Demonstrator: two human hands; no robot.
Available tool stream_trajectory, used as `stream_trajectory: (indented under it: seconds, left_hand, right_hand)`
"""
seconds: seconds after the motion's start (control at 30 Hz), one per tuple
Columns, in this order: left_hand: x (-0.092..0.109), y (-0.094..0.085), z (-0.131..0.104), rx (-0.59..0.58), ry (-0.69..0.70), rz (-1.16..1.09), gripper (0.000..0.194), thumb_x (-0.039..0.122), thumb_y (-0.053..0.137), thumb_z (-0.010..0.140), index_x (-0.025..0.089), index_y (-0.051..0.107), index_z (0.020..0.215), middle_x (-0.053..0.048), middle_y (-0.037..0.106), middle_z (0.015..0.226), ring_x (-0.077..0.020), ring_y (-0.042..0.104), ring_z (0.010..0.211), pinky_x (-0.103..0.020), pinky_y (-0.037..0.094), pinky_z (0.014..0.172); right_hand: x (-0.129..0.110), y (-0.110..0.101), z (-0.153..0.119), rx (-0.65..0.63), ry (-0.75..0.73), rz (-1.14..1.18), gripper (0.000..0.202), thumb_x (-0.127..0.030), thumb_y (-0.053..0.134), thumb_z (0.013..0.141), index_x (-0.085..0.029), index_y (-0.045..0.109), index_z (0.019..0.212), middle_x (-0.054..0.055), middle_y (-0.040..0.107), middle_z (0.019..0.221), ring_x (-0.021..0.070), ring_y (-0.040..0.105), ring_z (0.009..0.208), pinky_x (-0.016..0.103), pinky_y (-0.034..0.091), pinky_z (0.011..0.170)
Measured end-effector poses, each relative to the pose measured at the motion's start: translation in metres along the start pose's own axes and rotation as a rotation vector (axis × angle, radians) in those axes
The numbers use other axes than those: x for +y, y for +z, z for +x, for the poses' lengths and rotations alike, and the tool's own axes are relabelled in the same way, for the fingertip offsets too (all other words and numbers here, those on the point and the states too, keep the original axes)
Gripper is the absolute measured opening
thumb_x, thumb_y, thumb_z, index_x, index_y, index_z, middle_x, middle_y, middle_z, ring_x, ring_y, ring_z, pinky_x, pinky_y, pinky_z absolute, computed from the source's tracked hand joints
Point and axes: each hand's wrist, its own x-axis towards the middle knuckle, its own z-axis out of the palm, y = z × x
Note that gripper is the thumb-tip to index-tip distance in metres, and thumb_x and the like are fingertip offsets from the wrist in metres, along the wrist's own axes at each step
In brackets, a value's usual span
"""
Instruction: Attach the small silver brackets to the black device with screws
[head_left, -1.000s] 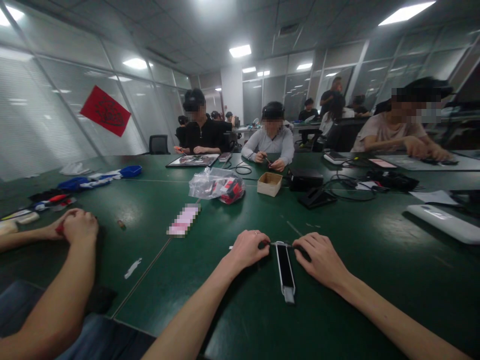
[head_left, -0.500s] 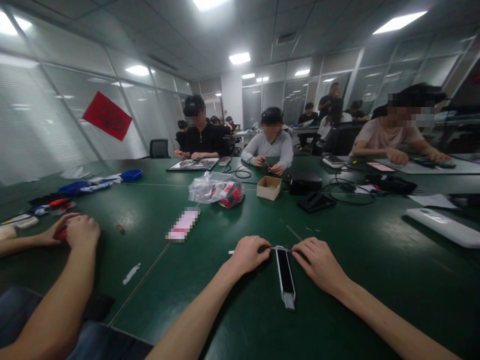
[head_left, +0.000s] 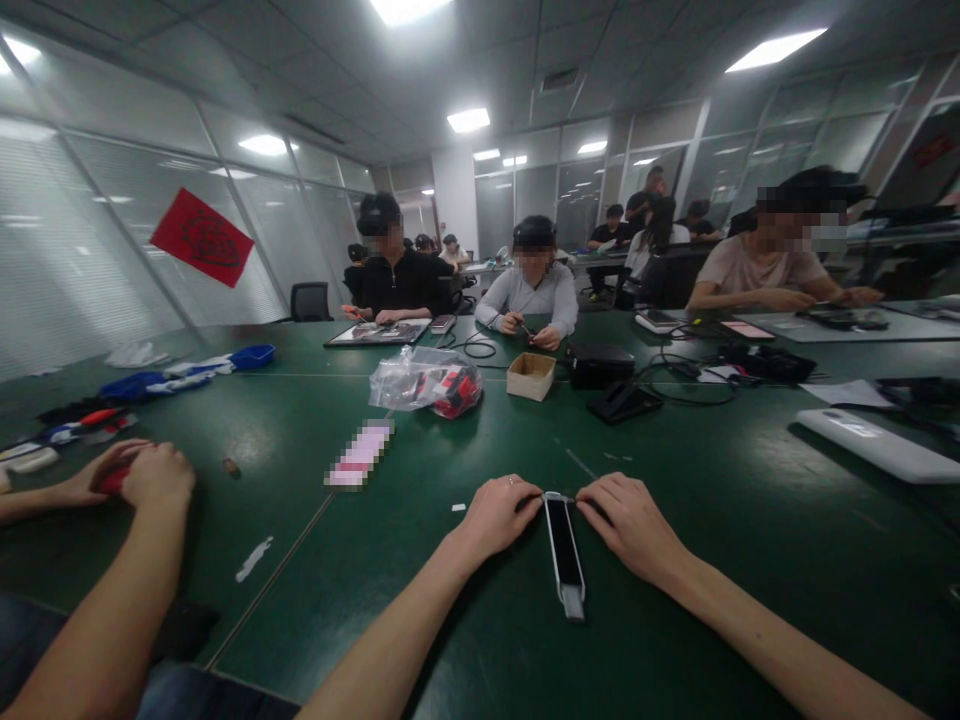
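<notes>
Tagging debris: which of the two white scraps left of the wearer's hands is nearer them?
The small, stubby scrap beside the left hand. The longer, ragged scrap lies farther off, across the table seam.

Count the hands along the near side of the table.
4: the wearer's left hand and right hand, on either side of the slim black-and-white object; a co-worker's two hands around a red object at the left.
</notes>
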Motion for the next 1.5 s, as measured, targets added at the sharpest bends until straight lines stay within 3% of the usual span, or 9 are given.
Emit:
stream_trajectory:
  seconds: [0.3,0.7,1.2,1.5]
  left_hand:
    - [0.002,-0.001,0.0,0.008,-0.039,-0.031,0.02,0.028,0.051,0.086,0.02,0.062,0.101,-0.003,0.065,0.091,-0.0157,0.059,0.08,-0.025,0.045,0.072]
    - [0.002,-0.004,0.002,0.003,-0.029,-0.057,0.014,0.026,0.049,0.086,0.019,0.06,0.092,-0.002,0.063,0.086,-0.015,0.058,0.076,-0.024,0.043,0.067]
    - [-0.003,-0.002,0.003,0.008,-0.01,-0.054,0.013,0.024,0.05,0.086,0.019,0.061,0.092,-0.002,0.064,0.087,-0.0149,0.059,0.078,-0.024,0.043,0.069]
    - [-0.003,-0.001,0.003,0.007,-0.026,-0.049,0.013,0.025,0.051,0.086,0.02,0.061,0.093,-0.002,0.065,0.088,-0.0154,0.059,0.078,-0.024,0.043,0.068]
  right_hand:
    - [0.004,-0.006,0.001,0.04,0.011,-0.044,0.022,-0.023,0.042,0.09,-0.018,0.063,0.093,0.008,0.065,0.092,0.0217,0.056,0.09,0.036,0.042,0.078]
    - [0.058,-0.03,-0.002,0.116,0.124,-0.194,0.022,-0.023,0.043,0.088,-0.015,0.064,0.088,0.01,0.066,0.091,0.0233,0.056,0.09,0.036,0.042,0.076]
    - [0.058,-0.04,-0.001,-0.081,0.025,-0.118,0.021,-0.02,0.043,0.087,-0.017,0.064,0.088,0.008,0.065,0.09,0.0201,0.056,0.086,0.035,0.043,0.075]
    - [0.066,-0.042,-0.003,-0.214,0.05,-0.047,0.023,-0.021,0.043,0.085,-0.019,0.065,0.093,0.006,0.065,0.091,0.0188,0.057,0.085,0.034,0.045,0.076]
